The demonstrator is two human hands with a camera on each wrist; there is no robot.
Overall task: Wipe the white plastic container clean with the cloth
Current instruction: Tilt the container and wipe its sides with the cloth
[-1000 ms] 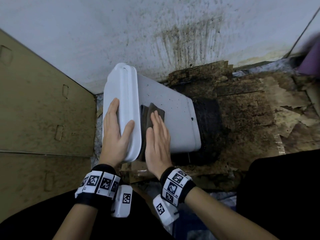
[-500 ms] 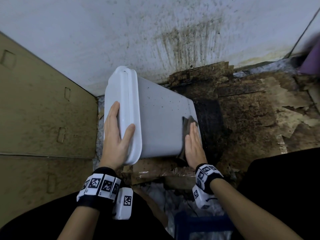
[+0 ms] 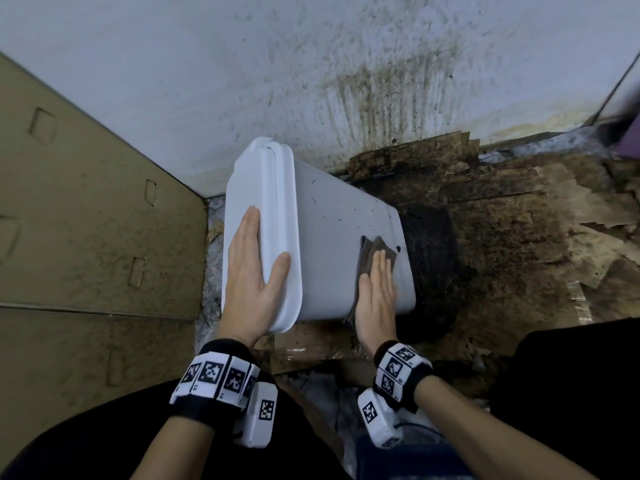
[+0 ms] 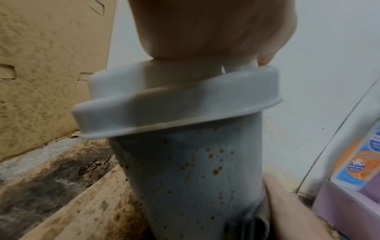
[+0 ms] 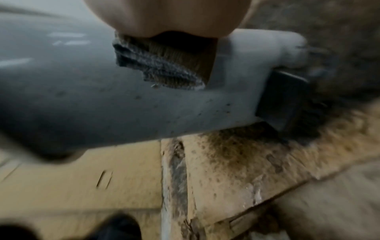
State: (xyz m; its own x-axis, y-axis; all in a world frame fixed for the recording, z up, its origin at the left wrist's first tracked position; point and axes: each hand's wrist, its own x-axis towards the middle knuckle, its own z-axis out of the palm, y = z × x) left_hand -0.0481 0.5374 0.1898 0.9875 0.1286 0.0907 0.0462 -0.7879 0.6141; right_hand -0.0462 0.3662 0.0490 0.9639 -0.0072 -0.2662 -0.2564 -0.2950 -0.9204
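Note:
A white plastic container (image 3: 332, 233) leans over with its lid (image 3: 263, 202) to the left and its base on the dirty floor. Small brown specks dot its side (image 4: 185, 170). My left hand (image 3: 249, 271) lies flat on the lid, thumb spread across the rim. My right hand (image 3: 375, 292) presses a folded grey cloth (image 3: 377, 245) flat against the container's side near the base, fingers straight. In the right wrist view the cloth (image 5: 156, 65) pokes out from under my palm (image 5: 164, 14) on the container (image 5: 82, 100).
A tan cardboard panel (image 3: 86, 220) stands at the left and a stained white wall (image 3: 311, 81) behind. Torn, mouldy cardboard (image 3: 519, 237) covers the floor to the right, dark around the base. A purple box (image 4: 349, 211) sits at the far right. My dark-clothed knees fill the bottom corners.
My right hand slid the cloth along the container's side from beside the lid to the base end, then came slightly back left. The left hand stayed on the lid.

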